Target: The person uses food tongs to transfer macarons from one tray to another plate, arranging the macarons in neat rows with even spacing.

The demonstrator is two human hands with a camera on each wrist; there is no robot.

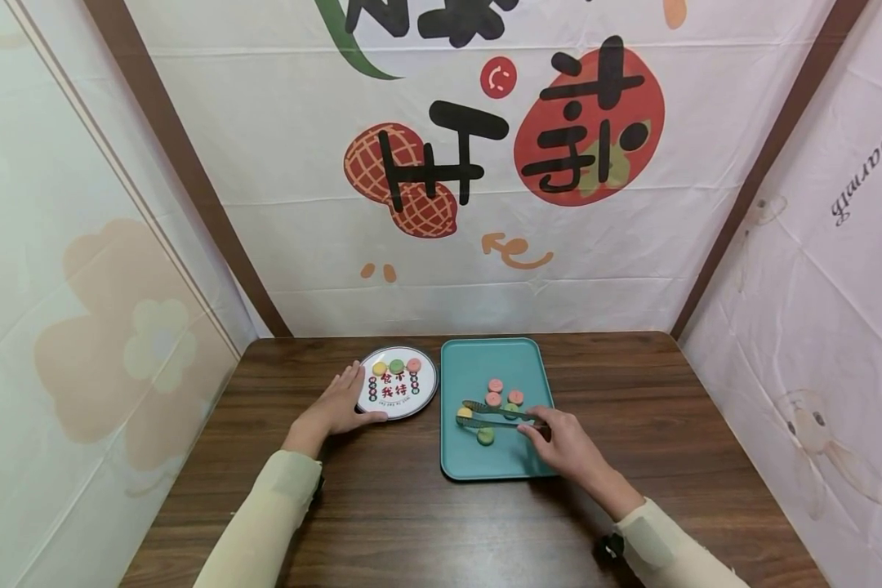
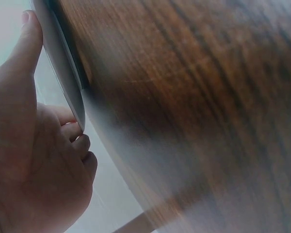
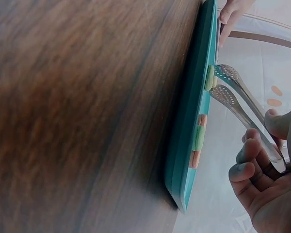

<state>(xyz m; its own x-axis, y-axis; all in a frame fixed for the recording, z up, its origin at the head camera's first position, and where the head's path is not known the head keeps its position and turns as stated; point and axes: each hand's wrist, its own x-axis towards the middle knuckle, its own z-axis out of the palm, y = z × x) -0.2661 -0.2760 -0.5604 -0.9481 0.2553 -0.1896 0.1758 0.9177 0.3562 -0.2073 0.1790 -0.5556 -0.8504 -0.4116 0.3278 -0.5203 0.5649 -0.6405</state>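
Note:
My left hand holds the left rim of a round white plate printed with red characters, its thumb along the front edge. Across the plate's far part lie a yellow macaron, a green macaron and a pink macaron. In my right hand are metal tongs with perforated tips, held between thumb and fingers. The tips straddle another yellow macaron on the teal tray; how firmly they press it, I cannot tell. Pink macarons and green macarons lie around the tongs.
The tray stands just right of the plate on a dark wooden table. Behind the table's far edge hangs a white printed cloth, with more cloth at both sides.

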